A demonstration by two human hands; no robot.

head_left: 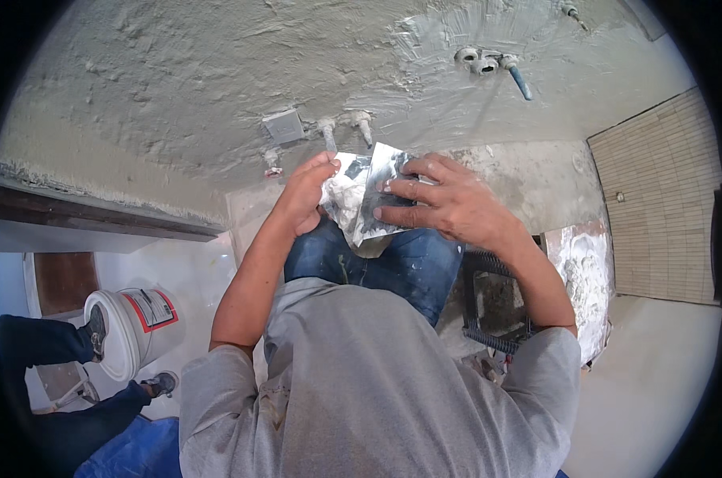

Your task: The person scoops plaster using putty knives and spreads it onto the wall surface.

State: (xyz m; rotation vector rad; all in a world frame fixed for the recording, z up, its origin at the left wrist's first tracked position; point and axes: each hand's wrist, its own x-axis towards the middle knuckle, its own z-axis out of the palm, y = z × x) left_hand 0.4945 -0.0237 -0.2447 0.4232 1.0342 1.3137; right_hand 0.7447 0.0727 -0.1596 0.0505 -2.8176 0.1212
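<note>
My left hand grips a flat metal scraper by its left edge, thumb on top. A lump of wet white putty covers most of that blade. My right hand is closed on a second shiny metal scraper, its fingers spread across the face. The right scraper stands tilted against the putty, its left edge overlapping the left blade. Both are held above my knees, before the plastered wall. The hidden edges of the two blades cannot be made out.
Pipe stubs and a square box stick out of the wall; more fittings sit higher right. A black crate and a putty-smeared board lie right. Behind left, another person's foot rests on a white bucket.
</note>
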